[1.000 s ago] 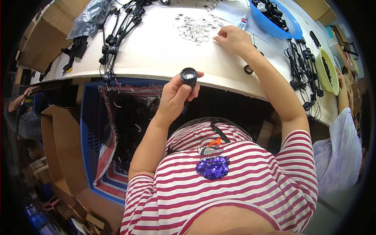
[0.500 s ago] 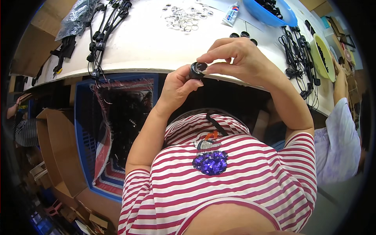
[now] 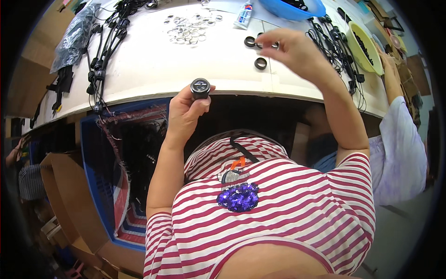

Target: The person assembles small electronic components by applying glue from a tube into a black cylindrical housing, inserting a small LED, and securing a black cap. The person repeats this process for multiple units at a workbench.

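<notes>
My left hand (image 3: 183, 115) grips a small black cylinder (image 3: 200, 88) upright near the table's front edge, its glossy, lens-like round end facing up. To the right, my right hand (image 3: 297, 55) hovers over the table, blurred, with thumb and forefinger apart and nothing visible held between them. Several short black rings lie by its fingertips: one ring (image 3: 250, 42) is just left of them, another ring (image 3: 260, 63) is nearer to me, and others are partly hidden behind the fingers. Farther back, many thin clear rings (image 3: 188, 35) are scattered on the white table (image 3: 227, 69).
A white-blue tube (image 3: 243, 16) and a blue basin (image 3: 297, 10) of black parts stand at the back. Black cables (image 3: 100, 65) lie left, more cables (image 3: 337, 51) right. Beside a yellow bowl (image 3: 355, 46) is another person's arm (image 3: 393, 79). A blue crate (image 3: 95, 186) sits below left.
My right hand has left the cylinder and moved right and away to the black rings. My left hand has turned the cylinder's glossy end upward. The view has shifted.
</notes>
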`<state>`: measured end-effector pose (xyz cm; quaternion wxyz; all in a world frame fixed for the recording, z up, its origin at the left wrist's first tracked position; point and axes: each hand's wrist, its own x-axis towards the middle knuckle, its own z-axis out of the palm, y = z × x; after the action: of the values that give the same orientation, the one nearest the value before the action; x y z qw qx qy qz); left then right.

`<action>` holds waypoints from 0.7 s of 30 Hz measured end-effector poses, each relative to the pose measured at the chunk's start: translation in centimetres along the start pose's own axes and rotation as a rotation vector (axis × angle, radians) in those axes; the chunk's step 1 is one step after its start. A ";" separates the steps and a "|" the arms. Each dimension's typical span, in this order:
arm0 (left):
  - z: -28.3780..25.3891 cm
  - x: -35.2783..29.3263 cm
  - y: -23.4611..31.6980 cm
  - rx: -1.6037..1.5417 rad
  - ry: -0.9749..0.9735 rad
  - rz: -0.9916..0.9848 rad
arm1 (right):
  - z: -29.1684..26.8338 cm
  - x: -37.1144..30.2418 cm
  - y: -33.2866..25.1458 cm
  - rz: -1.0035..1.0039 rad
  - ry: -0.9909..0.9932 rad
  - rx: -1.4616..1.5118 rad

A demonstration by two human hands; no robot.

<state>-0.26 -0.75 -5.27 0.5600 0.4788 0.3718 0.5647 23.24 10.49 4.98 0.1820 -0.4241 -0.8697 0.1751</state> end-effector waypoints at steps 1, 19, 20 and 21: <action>0.2 0.1 0.0 -0.003 -0.011 -0.003 | 1.3 -0.5 1.3 -0.021 0.011 -0.055; 1.3 -0.1 -0.4 0.042 -0.032 -0.091 | 4.8 -1.6 2.6 -0.081 -0.004 -0.004; 1.3 -0.1 -0.3 0.040 -0.032 -0.096 | 4.7 -1.6 2.5 -0.050 0.016 -0.041; 1.4 -0.1 -0.2 0.038 -0.033 -0.101 | 4.7 -1.6 2.5 -0.019 0.036 -0.077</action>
<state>1.08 -1.03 -5.08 0.5845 0.4793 0.3968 0.5207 23.64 9.96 -0.52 0.1829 -0.4256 -0.8763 0.1321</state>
